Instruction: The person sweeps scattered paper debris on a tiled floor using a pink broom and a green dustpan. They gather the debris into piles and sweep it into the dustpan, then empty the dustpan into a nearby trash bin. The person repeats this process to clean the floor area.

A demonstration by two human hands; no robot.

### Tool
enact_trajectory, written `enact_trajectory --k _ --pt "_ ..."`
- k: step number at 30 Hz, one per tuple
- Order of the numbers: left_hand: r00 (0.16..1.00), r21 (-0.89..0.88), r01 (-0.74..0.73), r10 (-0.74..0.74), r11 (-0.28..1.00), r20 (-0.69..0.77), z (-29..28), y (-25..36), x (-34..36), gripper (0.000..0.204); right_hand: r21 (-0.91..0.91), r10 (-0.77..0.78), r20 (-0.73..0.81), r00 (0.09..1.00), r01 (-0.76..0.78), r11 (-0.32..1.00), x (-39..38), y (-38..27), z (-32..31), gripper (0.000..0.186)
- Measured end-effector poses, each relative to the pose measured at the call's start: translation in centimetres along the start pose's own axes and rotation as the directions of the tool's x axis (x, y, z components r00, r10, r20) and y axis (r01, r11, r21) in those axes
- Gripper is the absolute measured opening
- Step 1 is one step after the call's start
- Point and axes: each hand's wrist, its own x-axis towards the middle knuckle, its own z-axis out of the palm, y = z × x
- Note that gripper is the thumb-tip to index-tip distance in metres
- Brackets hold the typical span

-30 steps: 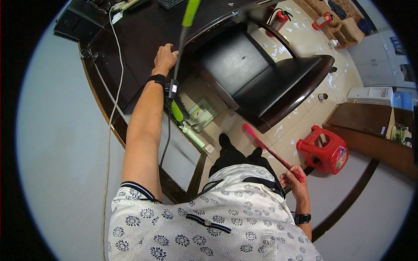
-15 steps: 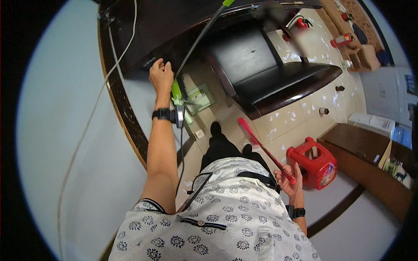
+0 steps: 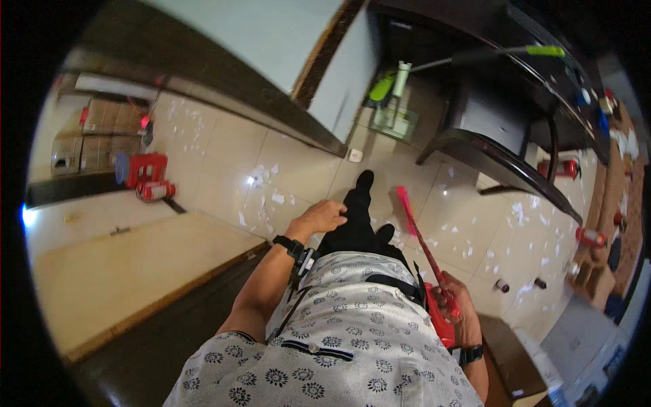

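On my remote feed, the right hand (image 3: pixel 460 297) was wrapped around the near end of a long, slim red stick (image 3: pixel 424 244) with a pink far end, slanting over the beige tiled floor (image 3: pixel 224 152). The left hand (image 3: pixel 324 216) hung before the black trousers (image 3: pixel 358 227), fingers loosely uncurled. I logged white paper scraps (image 3: pixel 278 198) scattered left and right; dark wood-framed chair (image 3: pixel 505 161), far right.

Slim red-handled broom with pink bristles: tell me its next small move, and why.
Probably sweep the slim red-handled broom toward the small white paper scraps to its right: the bare right hand grips it, and those scraps lie scattered over the beige floor tiles.
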Motion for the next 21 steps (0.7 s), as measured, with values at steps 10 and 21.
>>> enact_trajectory --k 10,21 --pt "0.910 -0.308 0.285 -0.357 0.908 -0.209 11.2 -16.5 -12.4 0.037 -0.524 0.207 0.190 0.960 -0.079 0.848 -4.9 0.9 9.4 0.074" --pt "0.807 -0.730 0.323 -0.578 0.602 -0.119 13.8 -30.3 -23.3 0.040 -0.902 0.437 0.417 0.797 0.304 0.305 11.4 9.8 35.4 0.073"
